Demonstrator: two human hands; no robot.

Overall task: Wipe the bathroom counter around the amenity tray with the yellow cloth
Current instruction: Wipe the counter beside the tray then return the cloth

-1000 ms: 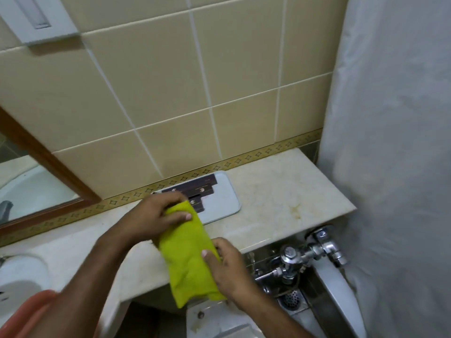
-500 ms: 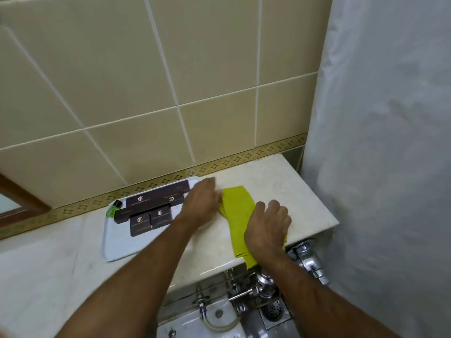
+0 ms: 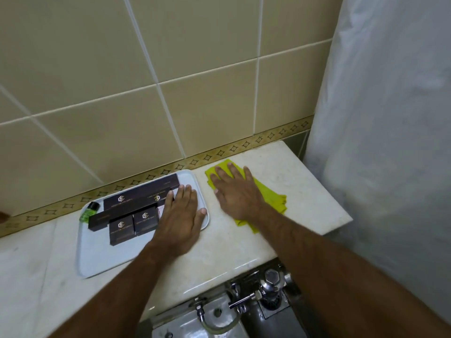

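1. Cloth (image 3: 264,194), yellow, is lying flat on the pale counter (image 3: 305,191) just right of the amenity tray (image 3: 97,259); its long axis is running from the back wall toward the front-right edge.
2. Right hand (image 3: 235,195) is pressing down on the cloth, palm flat, fingers spread, gripping nothing.
3. Left hand (image 3: 180,215) is resting flat and relaxed on the tray's right end, thumb over its rim.
4. Tray is holding dark boxes (image 3: 136,206) and a small green bottle (image 3: 89,212) at its back-left.
5. Compared with half a second ago, the cloth is sitting farther back toward the tiled wall (image 3: 195,93), and the left hand is now lying on the tray rather than at the cloth's edge.
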